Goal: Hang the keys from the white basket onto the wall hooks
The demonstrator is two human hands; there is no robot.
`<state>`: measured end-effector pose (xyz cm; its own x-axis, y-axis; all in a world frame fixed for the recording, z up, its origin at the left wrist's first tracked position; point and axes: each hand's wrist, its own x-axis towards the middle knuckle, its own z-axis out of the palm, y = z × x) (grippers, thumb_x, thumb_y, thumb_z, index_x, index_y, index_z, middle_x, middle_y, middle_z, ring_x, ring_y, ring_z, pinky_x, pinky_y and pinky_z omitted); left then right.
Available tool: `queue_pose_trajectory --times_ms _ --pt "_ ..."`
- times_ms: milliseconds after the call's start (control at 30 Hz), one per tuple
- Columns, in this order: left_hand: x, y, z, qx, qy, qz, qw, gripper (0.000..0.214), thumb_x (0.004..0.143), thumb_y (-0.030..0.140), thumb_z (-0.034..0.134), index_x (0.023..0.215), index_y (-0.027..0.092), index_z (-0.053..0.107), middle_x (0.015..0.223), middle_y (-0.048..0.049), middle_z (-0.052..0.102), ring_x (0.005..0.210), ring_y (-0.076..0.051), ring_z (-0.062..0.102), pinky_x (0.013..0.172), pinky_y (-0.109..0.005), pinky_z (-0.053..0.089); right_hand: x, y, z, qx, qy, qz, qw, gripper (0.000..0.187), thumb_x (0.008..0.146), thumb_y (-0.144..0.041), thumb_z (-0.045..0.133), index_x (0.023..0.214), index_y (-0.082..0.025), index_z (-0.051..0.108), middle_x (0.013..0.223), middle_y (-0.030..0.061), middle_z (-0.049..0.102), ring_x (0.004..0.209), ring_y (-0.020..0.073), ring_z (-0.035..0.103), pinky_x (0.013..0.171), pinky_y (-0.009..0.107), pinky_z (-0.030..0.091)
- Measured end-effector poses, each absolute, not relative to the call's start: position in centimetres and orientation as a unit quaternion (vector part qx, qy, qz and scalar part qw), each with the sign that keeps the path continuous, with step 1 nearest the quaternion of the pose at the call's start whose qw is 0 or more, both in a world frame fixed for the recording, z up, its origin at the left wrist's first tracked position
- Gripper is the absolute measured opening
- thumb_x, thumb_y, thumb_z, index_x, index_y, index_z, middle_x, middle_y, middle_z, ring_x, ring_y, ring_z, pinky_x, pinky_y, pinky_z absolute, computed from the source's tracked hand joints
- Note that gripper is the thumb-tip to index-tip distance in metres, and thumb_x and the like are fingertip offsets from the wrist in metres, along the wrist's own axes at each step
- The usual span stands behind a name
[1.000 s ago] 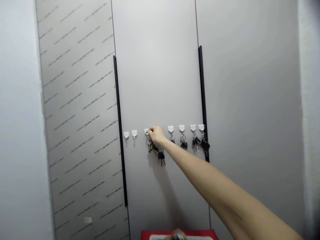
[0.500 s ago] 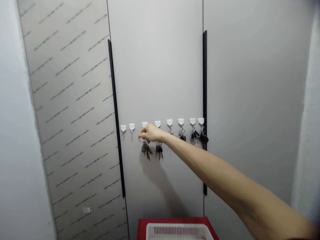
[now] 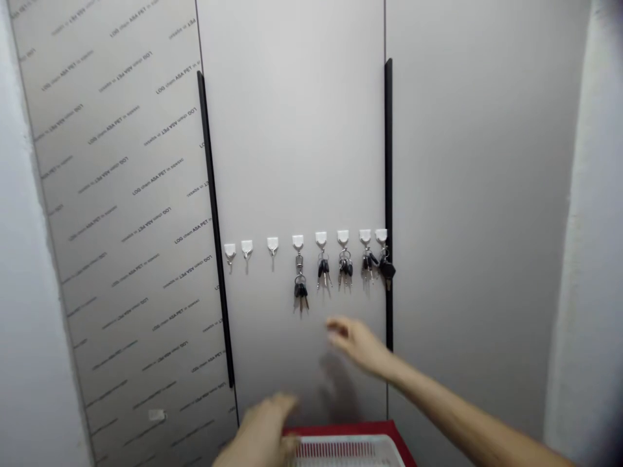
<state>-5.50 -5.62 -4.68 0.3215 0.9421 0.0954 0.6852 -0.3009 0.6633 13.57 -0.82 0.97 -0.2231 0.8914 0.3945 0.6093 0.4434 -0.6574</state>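
Observation:
My right hand (image 3: 359, 342) is held in front of the panel, below the row of hooks. Its fingers are loosely bent and apart, and no object shows in them. Low in the view, my left hand (image 3: 265, 428) is blurred by motion over the left side of a white basket (image 3: 341, 447); what its fingers hold, if anything, cannot be made out. The nearest bunch of keys (image 3: 300, 292) hangs from a white hook (image 3: 298, 242) on a clip and ring. To its left, a bare white hook (image 3: 272, 244) shows no keys.
More key bunches hang to the right, among them one with black heads (image 3: 345, 266) and one with a dark fob (image 3: 387, 268). Two further bare hooks (image 3: 247, 247) are at the left. Long black handles (image 3: 215, 227) run down the panel edges. The basket rests on a red surface (image 3: 350, 428).
The bunch of keys gripped by my right hand at the third hook is gone from there and not visible. My right hand has dropped down and right. My left hand has come into view.

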Motion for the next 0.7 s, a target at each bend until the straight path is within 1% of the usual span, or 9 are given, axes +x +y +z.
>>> queue_pose_trajectory --times_ms 33,67,133,200,300,400,533,600,700 --pt "-4.8 -4.1 -2.9 0.767 0.530 0.266 0.246 0.039 0.064 0.026 0.047 0.102 0.021 0.039 0.104 -0.0069 0.043 0.090 -0.017 0.042 0.080 -0.033 0.030 13.6 0.1 3.3 -0.504 -0.720 0.138 0.456 0.033 0.065 -0.026 0.042 0.094 -0.013 0.049 0.093 0.0076 0.052 0.080 0.0135 0.048 0.070 0.024 0.037" --pt "-4.0 -2.5 -1.2 0.750 0.532 0.334 0.206 0.044 0.063 0.026 0.047 0.105 0.019 0.036 0.106 -0.0076 0.043 0.090 -0.017 0.043 0.080 -0.032 0.030 13.4 1.0 5.2 -0.513 -0.688 0.099 0.504 0.037 0.064 -0.028 0.043 0.097 -0.013 0.047 0.098 0.0084 0.050 0.083 0.0143 0.047 0.073 0.026 0.035" --pt "-2.0 0.6 1.9 0.692 0.538 0.450 0.167 0.051 0.061 0.030 0.047 0.107 0.015 0.032 0.106 -0.0102 0.042 0.091 -0.017 0.043 0.077 -0.029 0.032 12.7 2.8 7.8 -0.532 -0.660 0.068 0.526 0.044 0.063 -0.031 0.045 0.103 -0.013 0.041 0.095 0.0094 0.051 0.083 0.0153 0.048 0.074 0.027 0.035" --pt "-0.1 3.1 3.9 0.631 0.574 0.499 0.153 0.051 0.058 0.033 0.048 0.104 0.014 0.034 0.100 -0.0115 0.047 0.088 -0.018 0.045 0.071 -0.029 0.035 11.9 4.0 8.5 -0.557 -0.648 0.057 0.516 0.046 0.063 -0.030 0.045 0.105 -0.013 0.038 0.085 0.0082 0.055 0.077 0.0155 0.050 0.070 0.027 0.036" --pt "1.2 5.3 5.0 0.600 0.615 0.497 0.123 0.029 0.058 0.030 0.047 0.083 0.016 0.048 0.083 -0.0099 0.055 0.078 -0.021 0.050 0.063 -0.030 0.036 11.7 4.9 8.0 -0.562 -0.638 0.074 0.521 0.034 0.067 -0.026 0.037 0.098 -0.014 0.042 0.067 0.0040 0.056 0.061 0.0124 0.052 0.059 0.023 0.039" --pt "0.3 5.8 5.9 0.607 0.592 0.514 0.135 0.014 0.060 0.025 0.043 0.066 0.015 0.051 0.067 -0.0083 0.057 0.067 -0.019 0.052 0.057 -0.028 0.037 13.0 5.1 8.8 -0.527 -0.658 0.103 0.528 0.028 0.070 -0.027 0.029 0.084 -0.013 0.049 0.057 0.0019 0.053 0.047 0.0092 0.049 0.048 0.019 0.037" --pt "-1.4 5.5 10.3 0.600 0.497 0.605 0.166 0.017 0.061 0.026 0.040 0.067 0.014 0.050 0.058 -0.0032 0.054 0.054 -0.012 0.051 0.050 -0.022 0.037 13.8 5.2 12.9 -0.527 -0.688 0.039 0.497 0.025 0.067 -0.026 0.032 0.070 -0.013 0.053 0.051 0.0010 0.052 0.045 0.0087 0.047 0.046 0.018 0.035" --pt "-1.6 5.2 13.0 0.598 0.462 0.634 0.165 0.016 0.059 0.025 0.041 0.066 0.014 0.050 0.057 -0.0020 0.053 0.052 -0.011 0.050 0.047 -0.021 0.036 13.1 5.3 15.2 -0.534 -0.712 0.022 0.455 0.023 0.065 -0.023 0.034 0.068 -0.013 0.055 0.049 0.0008 0.051 0.045 0.0082 0.046 0.046 0.018 0.034" --pt "-1.0 4.6 14.9 0.656 0.469 0.570 0.161 0.011 0.056 0.019 0.041 0.058 0.014 0.050 0.052 -0.0008 0.051 0.046 -0.010 0.047 0.043 -0.019 0.034 11.9 4.7 16.7 -0.534 -0.764 0.011 0.360 0.018 0.060 -0.018 0.040 0.066 -0.012 0.057 0.045 -0.0001 0.049 0.044 0.0076 0.044 0.046 0.017 0.032"
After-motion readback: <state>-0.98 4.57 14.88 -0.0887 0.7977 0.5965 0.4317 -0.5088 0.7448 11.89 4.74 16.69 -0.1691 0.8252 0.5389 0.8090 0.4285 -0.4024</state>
